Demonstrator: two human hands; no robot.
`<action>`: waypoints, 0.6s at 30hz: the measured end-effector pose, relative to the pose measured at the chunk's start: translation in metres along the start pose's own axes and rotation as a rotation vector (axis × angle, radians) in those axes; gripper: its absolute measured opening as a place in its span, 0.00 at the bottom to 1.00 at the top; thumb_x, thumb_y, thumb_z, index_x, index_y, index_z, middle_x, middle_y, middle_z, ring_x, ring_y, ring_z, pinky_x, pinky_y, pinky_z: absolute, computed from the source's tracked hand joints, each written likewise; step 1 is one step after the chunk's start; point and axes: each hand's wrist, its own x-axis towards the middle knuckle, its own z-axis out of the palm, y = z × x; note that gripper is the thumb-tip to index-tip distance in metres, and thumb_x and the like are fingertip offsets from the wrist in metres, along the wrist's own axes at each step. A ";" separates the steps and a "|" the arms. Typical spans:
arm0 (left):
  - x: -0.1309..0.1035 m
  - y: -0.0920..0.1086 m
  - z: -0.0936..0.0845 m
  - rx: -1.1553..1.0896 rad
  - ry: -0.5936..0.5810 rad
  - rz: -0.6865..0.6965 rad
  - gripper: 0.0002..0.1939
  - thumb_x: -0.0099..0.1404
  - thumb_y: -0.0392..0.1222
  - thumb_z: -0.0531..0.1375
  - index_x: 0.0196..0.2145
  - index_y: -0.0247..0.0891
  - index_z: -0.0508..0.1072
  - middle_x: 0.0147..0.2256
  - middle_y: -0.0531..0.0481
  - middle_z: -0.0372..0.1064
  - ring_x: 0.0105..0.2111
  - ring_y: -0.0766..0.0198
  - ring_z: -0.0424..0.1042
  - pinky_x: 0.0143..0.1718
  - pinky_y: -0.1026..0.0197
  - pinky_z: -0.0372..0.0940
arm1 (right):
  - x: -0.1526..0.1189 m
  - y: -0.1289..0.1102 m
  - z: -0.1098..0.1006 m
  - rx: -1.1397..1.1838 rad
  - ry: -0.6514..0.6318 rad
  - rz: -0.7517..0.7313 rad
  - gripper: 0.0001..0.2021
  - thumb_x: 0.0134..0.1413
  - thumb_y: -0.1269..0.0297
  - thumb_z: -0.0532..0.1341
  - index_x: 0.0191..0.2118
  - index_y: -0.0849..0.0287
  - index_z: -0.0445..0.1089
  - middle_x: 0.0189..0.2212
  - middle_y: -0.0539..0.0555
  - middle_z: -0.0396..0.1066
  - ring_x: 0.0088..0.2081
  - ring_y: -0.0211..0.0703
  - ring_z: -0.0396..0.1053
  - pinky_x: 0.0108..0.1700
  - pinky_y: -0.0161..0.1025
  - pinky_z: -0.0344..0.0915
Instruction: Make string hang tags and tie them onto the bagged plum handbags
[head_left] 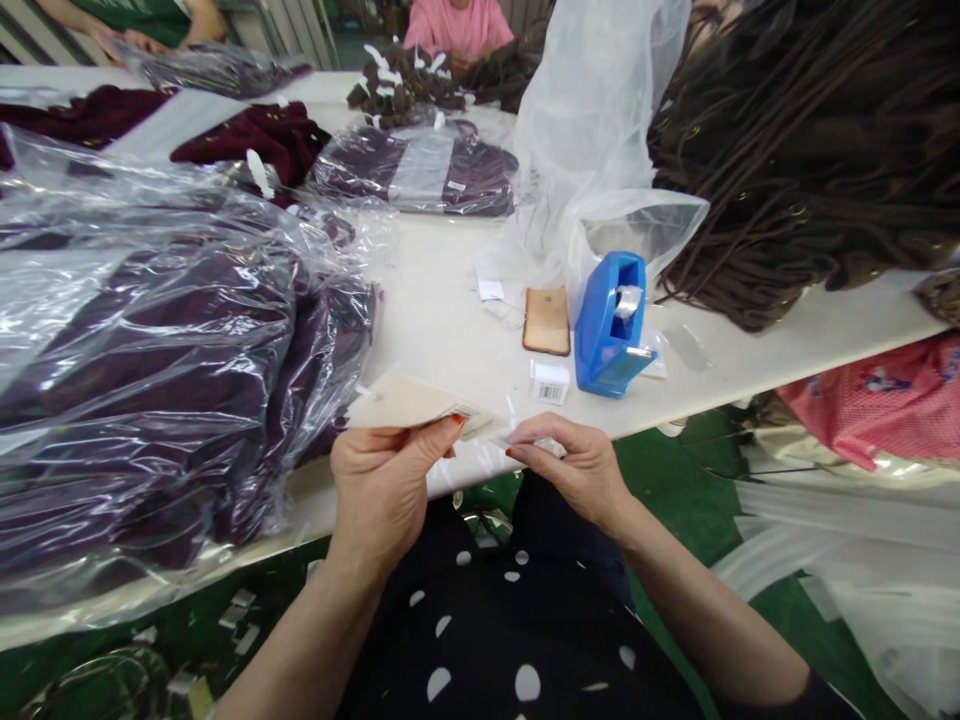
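Note:
My left hand pinches a cream hang tag that bears a small barcode label near the thumb. Just to the right, the thumb and forefinger of my right hand are closed at the tag's end. Something thin and pale shows at those fingertips, too small to name. Beyond my right hand a stack of white barcode labels lies on the table. A blue tape dispenser stands beside it. To my left, dark purple garments in clear plastic bags are piled close to my left hand.
A toast-coloured flat rectangle lies behind the labels. A bagged purple garment is farther back. White translucent plastic and a heap of dark brown garments stand at right. Two people sit across the table.

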 end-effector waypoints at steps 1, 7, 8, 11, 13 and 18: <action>0.000 -0.001 0.003 0.018 -0.013 0.009 0.04 0.42 0.32 0.68 0.20 0.35 0.77 0.22 0.52 0.73 0.23 0.66 0.70 0.24 0.66 0.65 | 0.000 0.000 0.001 0.006 -0.005 0.007 0.04 0.47 0.61 0.65 0.29 0.55 0.74 0.29 0.52 0.73 0.33 0.44 0.69 0.40 0.42 0.63; -0.002 -0.011 0.013 0.023 -0.109 -0.028 0.06 0.46 0.33 0.67 0.26 0.35 0.78 0.27 0.51 0.76 0.29 0.61 0.74 0.34 0.60 0.70 | -0.002 0.001 0.001 0.040 -0.036 0.018 0.04 0.48 0.62 0.64 0.30 0.56 0.74 0.29 0.52 0.72 0.33 0.42 0.68 0.38 0.40 0.63; -0.002 -0.012 0.014 0.016 -0.114 -0.030 0.06 0.47 0.33 0.67 0.27 0.36 0.78 0.27 0.51 0.76 0.29 0.62 0.74 0.34 0.61 0.70 | -0.002 0.001 0.001 0.038 -0.035 0.016 0.04 0.48 0.62 0.64 0.30 0.56 0.74 0.29 0.52 0.72 0.33 0.43 0.68 0.38 0.40 0.63; -0.001 -0.012 0.017 0.017 -0.142 -0.049 0.06 0.48 0.33 0.66 0.28 0.35 0.78 0.28 0.50 0.76 0.29 0.62 0.74 0.34 0.61 0.70 | -0.001 0.002 0.000 0.030 -0.039 0.018 0.04 0.48 0.62 0.64 0.30 0.56 0.74 0.29 0.52 0.73 0.33 0.43 0.69 0.38 0.40 0.63; -0.001 -0.013 0.018 0.023 -0.171 -0.064 0.06 0.49 0.33 0.66 0.28 0.34 0.78 0.29 0.49 0.76 0.29 0.62 0.74 0.34 0.61 0.70 | -0.001 0.002 0.000 0.029 -0.043 0.017 0.04 0.48 0.62 0.64 0.30 0.56 0.74 0.29 0.52 0.73 0.34 0.43 0.69 0.38 0.40 0.63; 0.000 -0.013 0.020 -0.017 -0.206 -0.087 0.06 0.50 0.33 0.66 0.29 0.35 0.78 0.31 0.49 0.76 0.32 0.62 0.74 0.35 0.61 0.70 | -0.002 0.004 0.000 -0.004 -0.049 -0.002 0.05 0.49 0.62 0.64 0.31 0.57 0.73 0.30 0.52 0.73 0.34 0.43 0.69 0.39 0.39 0.63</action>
